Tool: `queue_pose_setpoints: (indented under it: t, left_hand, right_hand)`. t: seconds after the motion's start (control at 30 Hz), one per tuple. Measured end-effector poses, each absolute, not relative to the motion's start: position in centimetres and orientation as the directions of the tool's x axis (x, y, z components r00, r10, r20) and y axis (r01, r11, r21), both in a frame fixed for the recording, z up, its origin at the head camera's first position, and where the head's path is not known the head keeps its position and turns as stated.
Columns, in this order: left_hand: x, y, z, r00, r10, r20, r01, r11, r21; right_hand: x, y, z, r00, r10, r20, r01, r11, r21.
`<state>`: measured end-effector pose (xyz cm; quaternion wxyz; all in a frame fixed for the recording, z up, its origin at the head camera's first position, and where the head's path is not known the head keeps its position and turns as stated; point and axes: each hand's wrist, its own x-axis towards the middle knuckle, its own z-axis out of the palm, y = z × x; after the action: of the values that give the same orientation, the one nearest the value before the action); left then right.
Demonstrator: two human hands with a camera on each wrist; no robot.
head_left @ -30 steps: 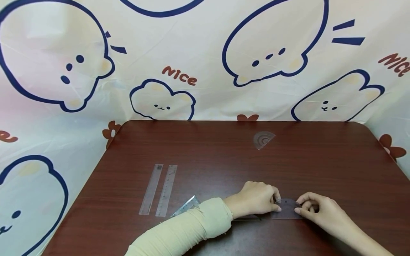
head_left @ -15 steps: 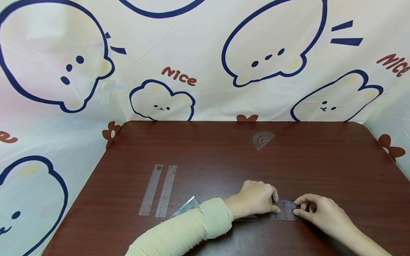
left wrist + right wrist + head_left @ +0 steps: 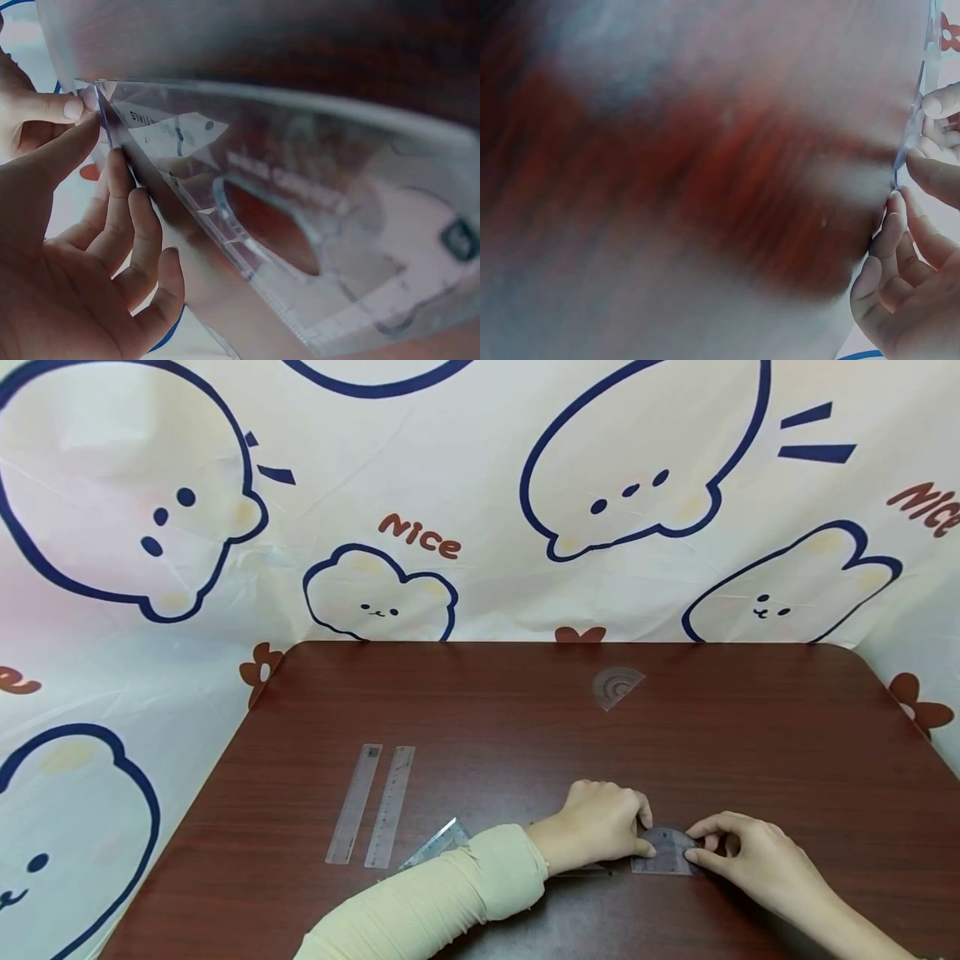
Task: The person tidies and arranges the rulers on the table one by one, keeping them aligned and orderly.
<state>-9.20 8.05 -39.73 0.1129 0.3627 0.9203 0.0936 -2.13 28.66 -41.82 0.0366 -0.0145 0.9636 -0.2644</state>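
Note:
Both hands pinch a small clear protractor (image 3: 666,852) by its opposite sides, low over the table at right of centre. My left hand (image 3: 600,822) has its left side between thumb and forefinger. The right hand (image 3: 750,853) pinches its right side, and in the right wrist view the protractor (image 3: 909,142) appears edge-on. Beneath the sleeved left forearm lies a clear set square (image 3: 442,842), mostly hidden in the head view. It fills much of the left wrist view, where the set square (image 3: 315,247) shows an oval cutout.
Two clear straight rulers, one (image 3: 354,806) left of the other ruler (image 3: 390,808), lie side by side on the left of the brown table (image 3: 480,710). Another protractor (image 3: 617,687) lies near the far edge. A printed cloth (image 3: 480,468) hangs behind the table.
The right hand and the protractor have shifted slightly left. The left hand stays almost in place, and both hands keep hold.

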Motion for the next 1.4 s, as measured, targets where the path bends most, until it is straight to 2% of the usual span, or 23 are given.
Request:
queue_pose_setpoints:
  t: [0.37, 0.57, 0.87, 1.0, 1.23, 1.4]
  left_hand:
    - [-9.3, 7.8, -39.7, -0.703, 0.700, -0.130, 0.652, 0.706, 0.274]
    - [-9.4, 7.4, -38.8, -0.737, 0.668, -0.101, 0.606, 0.720, 0.339]
    - [-10.2, 6.8, -38.7, -0.766, 0.641, 0.051, 0.610, 0.700, 0.370]
    - [-11.0, 6.4, -38.7, -0.782, 0.621, 0.059, 0.593, 0.710, 0.380]
    - [-12.4, 5.5, -39.0, -0.815, 0.577, 0.056, 0.551, 0.740, 0.387]
    - [-13.3, 4.9, -39.1, -0.842, 0.537, 0.048, 0.510, 0.765, 0.393]
  right_hand:
    - [-2.3, 28.6, -42.0, -0.997, -0.062, -0.054, -0.023, 0.846, -0.532]
    - [-2.6, 28.2, -41.6, -0.998, -0.059, 0.000, -0.050, 0.845, -0.533]
    - [-4.0, 27.5, -40.6, -0.989, -0.091, 0.113, -0.138, 0.828, -0.544]
    - [-4.8, 27.4, -40.0, -0.984, -0.104, 0.148, -0.169, 0.824, -0.541]
    - [-5.8, 27.3, -38.9, -0.987, -0.120, 0.107, -0.159, 0.826, -0.540]
    - [-6.8, 27.4, -38.5, -0.973, -0.159, 0.166, -0.223, 0.825, -0.519]
